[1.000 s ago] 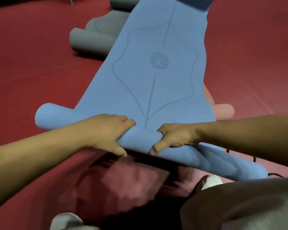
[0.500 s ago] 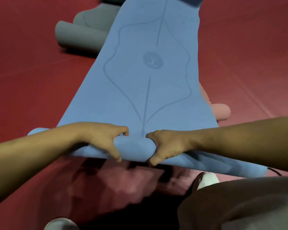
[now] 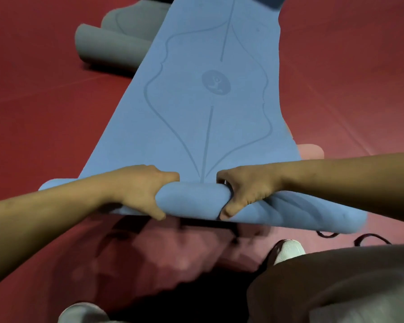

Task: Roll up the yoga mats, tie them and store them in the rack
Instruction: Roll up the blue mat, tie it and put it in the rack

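**mat_nerd:** ok so what's each grip doing here?

**rollitup:** left hand (image 3: 140, 190) is curled over the rolled end of the blue yoga mat (image 3: 196, 117), fingers over the top and thumb hooked under the front; right hand (image 3: 245, 192) does the same just beside it, thumb tucked under the near edge; both are clamped onto the roll, with only a short stretch of roll showing between them, a bit below the middle of the frame

**mat_nerd:** and the mat itself?

**rollitup:** the roll runs across the frame from the left edge area to lower right; the right part looks looser and rumpled; the flat unrolled part stretches away toward the top centre, with a round logo (image 3: 216, 81) and curvy line markings printed on it; all of it lies on the red floor (image 3: 33, 108)

**mat_nerd:** anything else around?

**rollitup:** a rolled grey mat (image 3: 107, 48) in the upper left, partly tucked under the blue one's edge, with another grey one behind it; a pink rolled mat (image 3: 311, 151) pokes out from behind the blue one at middle right; a white shoe (image 3: 288, 250) at lower centre-right, another at the bottom left; a dark cord (image 3: 369, 237) on the floor just below the roll's right end; the person's knee fills the lower right corner
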`<state>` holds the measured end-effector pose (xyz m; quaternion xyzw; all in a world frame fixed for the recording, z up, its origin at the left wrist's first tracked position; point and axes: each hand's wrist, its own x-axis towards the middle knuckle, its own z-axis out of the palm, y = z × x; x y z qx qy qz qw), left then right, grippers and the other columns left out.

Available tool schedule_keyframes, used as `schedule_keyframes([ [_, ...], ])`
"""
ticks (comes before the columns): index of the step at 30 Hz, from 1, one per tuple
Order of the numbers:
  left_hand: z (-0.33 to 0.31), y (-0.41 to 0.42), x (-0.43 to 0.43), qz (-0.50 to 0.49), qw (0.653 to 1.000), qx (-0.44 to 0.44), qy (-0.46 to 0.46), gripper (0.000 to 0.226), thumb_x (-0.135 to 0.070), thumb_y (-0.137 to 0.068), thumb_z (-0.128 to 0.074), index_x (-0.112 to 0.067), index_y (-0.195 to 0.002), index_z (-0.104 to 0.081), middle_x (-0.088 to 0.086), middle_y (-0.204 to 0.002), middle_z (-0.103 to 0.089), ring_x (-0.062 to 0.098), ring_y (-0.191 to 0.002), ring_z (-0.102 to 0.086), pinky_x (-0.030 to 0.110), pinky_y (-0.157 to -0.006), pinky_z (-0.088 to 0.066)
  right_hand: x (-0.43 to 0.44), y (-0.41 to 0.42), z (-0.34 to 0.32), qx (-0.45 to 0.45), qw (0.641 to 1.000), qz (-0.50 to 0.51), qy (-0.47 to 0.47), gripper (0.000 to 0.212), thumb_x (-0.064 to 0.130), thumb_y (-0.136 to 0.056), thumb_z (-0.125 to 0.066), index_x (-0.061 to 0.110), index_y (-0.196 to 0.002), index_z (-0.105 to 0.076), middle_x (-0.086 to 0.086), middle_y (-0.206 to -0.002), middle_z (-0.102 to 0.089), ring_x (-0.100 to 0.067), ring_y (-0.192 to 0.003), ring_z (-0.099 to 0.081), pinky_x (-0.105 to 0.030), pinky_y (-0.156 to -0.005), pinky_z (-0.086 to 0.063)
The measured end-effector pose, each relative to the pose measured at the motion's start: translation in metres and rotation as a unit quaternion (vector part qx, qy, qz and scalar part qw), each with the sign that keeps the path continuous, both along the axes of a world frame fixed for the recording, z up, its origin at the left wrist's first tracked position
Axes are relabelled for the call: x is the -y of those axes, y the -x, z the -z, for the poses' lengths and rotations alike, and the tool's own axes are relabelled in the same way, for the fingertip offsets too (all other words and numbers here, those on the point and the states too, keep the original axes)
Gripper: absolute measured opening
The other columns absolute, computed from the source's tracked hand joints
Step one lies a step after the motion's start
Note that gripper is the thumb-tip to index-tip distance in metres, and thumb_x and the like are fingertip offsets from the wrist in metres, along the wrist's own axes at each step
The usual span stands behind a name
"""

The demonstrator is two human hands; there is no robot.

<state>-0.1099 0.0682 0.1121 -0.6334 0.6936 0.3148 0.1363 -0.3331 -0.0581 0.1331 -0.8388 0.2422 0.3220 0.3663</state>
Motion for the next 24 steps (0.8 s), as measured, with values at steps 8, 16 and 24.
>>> schedule_keyframes([
  [8,0.003,-0.005,0.011,-0.018,0.995,-0.061,-0.081,0.058,-0.049,-0.068,-0.080,-0.033,-0.101,-0.035,-0.007,-0.090,-0.061,0.013,-0.081,-0.061,0.031,-0.071,-0.050,-0.009,0.008,0.012,0.005,0.999,0.013,0.031,0.043,0.042,-0.066,-0.083,0.026,-0.093,-0.053,0.010,-0.088,-0.063,-0.012,-0.086,-0.063,-0.030,-0.074,-0.055],
  [16,0.016,0.023,0.001,0.111,0.980,0.139,0.094,0.087,-0.062,-0.071,-0.067,-0.036,-0.140,-0.020,-0.004,-0.113,-0.055,0.022,-0.100,-0.059,0.033,-0.075,-0.045,0.012,0.016,0.028,-0.020,0.983,0.089,-0.156,0.043,0.035,-0.069,-0.085,0.023,-0.105,-0.066,0.003,-0.104,-0.073,-0.019,-0.100,-0.070,-0.040,-0.092,-0.057],
  [24,0.006,0.009,0.045,0.027,0.992,-0.079,-0.096,0.063,-0.041,-0.063,-0.086,-0.042,-0.113,-0.048,-0.020,-0.098,-0.060,0.003,-0.091,-0.057,0.021,-0.076,-0.047,-0.013,0.011,0.029,0.050,0.984,-0.025,0.170,0.063,0.052,-0.063,-0.081,0.022,-0.100,-0.039,0.000,-0.099,-0.059,-0.024,-0.086,-0.061,-0.032,-0.069,-0.049],
])
